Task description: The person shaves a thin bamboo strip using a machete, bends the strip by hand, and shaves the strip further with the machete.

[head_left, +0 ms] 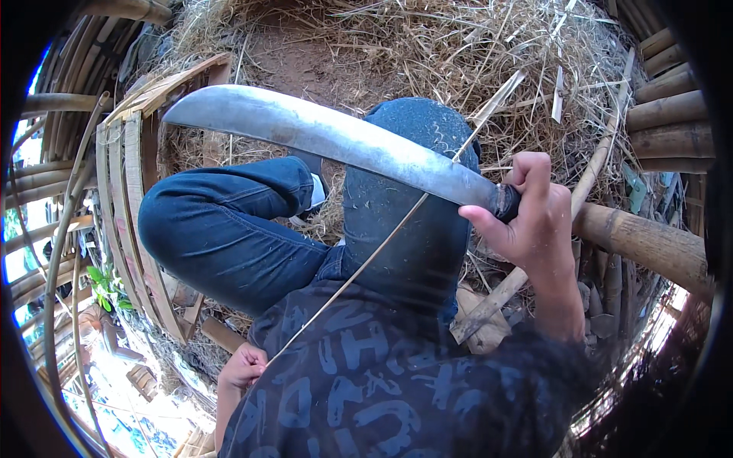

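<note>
My right hand (538, 217) grips the dark handle of a machete (321, 133), whose broad curved blade points left across my raised right knee. My left hand (244, 364), closed beside my waist, holds the lower end of a thin bamboo strip (343, 284). From there the strip slants up to the right across my thigh and passes behind the blade near the handle. Beyond the blade it comes out again, and a pale, wider split piece shows near its far end. Whether the edge touches the strip I cannot tell.
Dry shavings and straw (534, 46) cover the ground ahead. At the left stands a wooden slat crate (122, 221). A thick bamboo pole (645, 240) lies at the right, with stacked bamboo (672, 107) beyond it. My bent left leg (221, 229) rests near the crate.
</note>
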The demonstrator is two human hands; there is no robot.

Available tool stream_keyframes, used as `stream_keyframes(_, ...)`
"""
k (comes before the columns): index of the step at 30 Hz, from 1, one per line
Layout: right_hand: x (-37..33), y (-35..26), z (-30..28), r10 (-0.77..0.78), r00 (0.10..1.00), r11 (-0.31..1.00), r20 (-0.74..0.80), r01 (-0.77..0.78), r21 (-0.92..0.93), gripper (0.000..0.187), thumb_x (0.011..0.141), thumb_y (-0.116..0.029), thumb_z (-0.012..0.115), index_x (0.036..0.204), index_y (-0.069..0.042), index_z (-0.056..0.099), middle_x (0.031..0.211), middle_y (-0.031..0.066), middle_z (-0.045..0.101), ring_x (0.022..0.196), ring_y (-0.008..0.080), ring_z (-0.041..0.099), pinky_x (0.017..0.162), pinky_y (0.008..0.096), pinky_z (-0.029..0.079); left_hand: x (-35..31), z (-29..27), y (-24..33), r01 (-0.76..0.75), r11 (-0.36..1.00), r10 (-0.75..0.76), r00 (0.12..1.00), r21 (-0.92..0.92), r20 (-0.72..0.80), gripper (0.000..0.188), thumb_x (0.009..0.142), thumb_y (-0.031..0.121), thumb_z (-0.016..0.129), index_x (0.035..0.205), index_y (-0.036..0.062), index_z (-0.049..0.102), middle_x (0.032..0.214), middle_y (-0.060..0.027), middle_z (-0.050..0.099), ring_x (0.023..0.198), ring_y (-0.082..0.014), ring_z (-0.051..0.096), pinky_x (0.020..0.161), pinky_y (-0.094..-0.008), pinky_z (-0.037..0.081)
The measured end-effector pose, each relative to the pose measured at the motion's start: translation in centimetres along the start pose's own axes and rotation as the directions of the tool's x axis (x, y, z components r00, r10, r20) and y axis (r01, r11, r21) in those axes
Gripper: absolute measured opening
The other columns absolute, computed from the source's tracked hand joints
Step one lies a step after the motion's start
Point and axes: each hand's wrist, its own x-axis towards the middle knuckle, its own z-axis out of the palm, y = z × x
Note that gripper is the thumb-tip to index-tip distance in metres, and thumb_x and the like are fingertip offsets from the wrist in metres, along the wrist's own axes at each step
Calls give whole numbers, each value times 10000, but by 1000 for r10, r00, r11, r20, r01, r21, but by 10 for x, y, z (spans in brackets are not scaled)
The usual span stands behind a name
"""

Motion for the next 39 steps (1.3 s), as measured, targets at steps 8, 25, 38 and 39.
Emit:
stream_keyframes(8,8,47,-17,311,934,945,-176,-324,-49,513,848,-514,624,925,-67,382,522,17,408,409,206,480,427,324,402,-1,4,-4,-12,1000,12,1000,-17,-1,296,751,203,772,662,12,563,573,-38,572,404,-60,440,374,-194,287)
stream_keyframes(25,-8,-8,0,76,997,991,-30,-72,114,607,746,-558,707,897,-59,396,527,26,411,393,184,497,398,310,432,4,-12,-5,26,998,-22,998,-65,56,229,756,114,747,672,1,566,571,-62,575,387,-78,456,362,-204,317)
stream_keyframes(38,1,78,-17,534,831,842,-157,-505,190,460,880,-458,614,943,-73,371,521,-36,398,441,73,389,413,241,285,5,-5,3,63,998,-62,997,-23,40,239,763,122,747,667,4,563,549,-54,568,405,-86,495,380,-199,363)
stream_keyframes(39,-2,79,-16,535,826,835,-178,-486,258,465,879,-456,618,954,-71,368,533,-38,394,463,59,380,423,228,268,6,-1,7,56,998,-53,993,-25,103,233,766,115,740,664,6,561,547,-53,565,408,-85,495,380,-199,360)
